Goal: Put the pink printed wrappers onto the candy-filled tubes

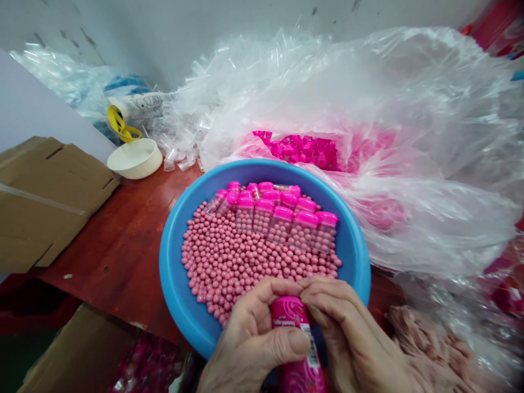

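Both hands hold a pink printed container (pixel 298 349) over the near rim of a blue basin (pixel 174 284). My left hand (pixel 256 338) wraps round its left side, thumb across the front. My right hand (pixel 347 327) presses its fingers to the container's top and right side, and its thumb is partly hidden. Small round pink balls (pixel 229 256) fill much of the basin. Several clear containers with pink caps (pixel 281 222), with balls visible inside the nearer ones, lie on the balls toward the far side.
A plastic bag of pink caps (pixel 307 150) lies behind the basin, with clear tubes (pixel 180 142) beside it. At the left are a white round lid (pixel 135 158), yellow tape (pixel 120 125) and a cardboard box (pixel 49 202) on the red table (pixel 110 262).
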{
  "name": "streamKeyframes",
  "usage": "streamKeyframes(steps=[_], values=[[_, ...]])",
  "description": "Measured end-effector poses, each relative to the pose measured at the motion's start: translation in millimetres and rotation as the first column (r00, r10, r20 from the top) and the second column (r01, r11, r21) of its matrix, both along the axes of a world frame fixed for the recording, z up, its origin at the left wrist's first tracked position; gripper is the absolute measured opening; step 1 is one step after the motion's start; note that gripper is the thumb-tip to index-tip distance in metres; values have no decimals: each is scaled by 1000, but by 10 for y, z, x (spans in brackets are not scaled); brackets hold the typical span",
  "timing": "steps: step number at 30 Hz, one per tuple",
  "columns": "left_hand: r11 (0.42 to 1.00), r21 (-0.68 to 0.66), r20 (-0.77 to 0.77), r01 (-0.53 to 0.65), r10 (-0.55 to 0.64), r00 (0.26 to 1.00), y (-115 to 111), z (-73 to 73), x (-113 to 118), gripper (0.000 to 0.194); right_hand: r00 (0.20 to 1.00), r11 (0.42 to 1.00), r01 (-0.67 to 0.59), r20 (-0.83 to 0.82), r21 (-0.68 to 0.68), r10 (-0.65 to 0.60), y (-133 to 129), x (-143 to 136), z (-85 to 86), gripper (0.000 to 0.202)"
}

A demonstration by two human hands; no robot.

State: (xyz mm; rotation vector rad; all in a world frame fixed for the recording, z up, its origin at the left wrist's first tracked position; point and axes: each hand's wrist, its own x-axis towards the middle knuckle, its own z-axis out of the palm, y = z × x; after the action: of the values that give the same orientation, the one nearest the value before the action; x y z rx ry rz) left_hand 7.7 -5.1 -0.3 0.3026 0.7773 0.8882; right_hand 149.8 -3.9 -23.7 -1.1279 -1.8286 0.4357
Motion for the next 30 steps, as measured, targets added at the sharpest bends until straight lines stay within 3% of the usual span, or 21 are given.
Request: streamKeyframes(steps=[3,6,13,20,23,26,28,30], values=[[1000,7,2,8,-8,1000,7,13,-1,33,990,992,-84,-125,-92,72,26,40,17,9],[999,26,10,22,-22,1000,10,14,-8,34,969,986,-145,-214,-80,125,56,60,29,9],[996,77,35,43,-46,998,9,16,-11,32,992,992,-123,21,-16,123,60,40,46,19],[999,28,-18,27,-26,999,20,58,19,36,1000,999,-2,11,-46,3,60,-9,-14,18],[990,72,-179,-123,134,975,13,34,68,38,987,989,121,-91,-87,-129,8,8,-1,14],[926,183,-312,-330,373,874,-9,2,121,32,995,992,61,-75,-109,-70,-67,15,17,27],[888,273,-334,-370,448,830,-24,-14,146,27,1000,999,11,12,-49,-11,-112,-3,3,34],[848,387,-351,-362,499,792,-38,-28,160,20,998,999,45,51,18,-46,-147,-31,-29,31]])
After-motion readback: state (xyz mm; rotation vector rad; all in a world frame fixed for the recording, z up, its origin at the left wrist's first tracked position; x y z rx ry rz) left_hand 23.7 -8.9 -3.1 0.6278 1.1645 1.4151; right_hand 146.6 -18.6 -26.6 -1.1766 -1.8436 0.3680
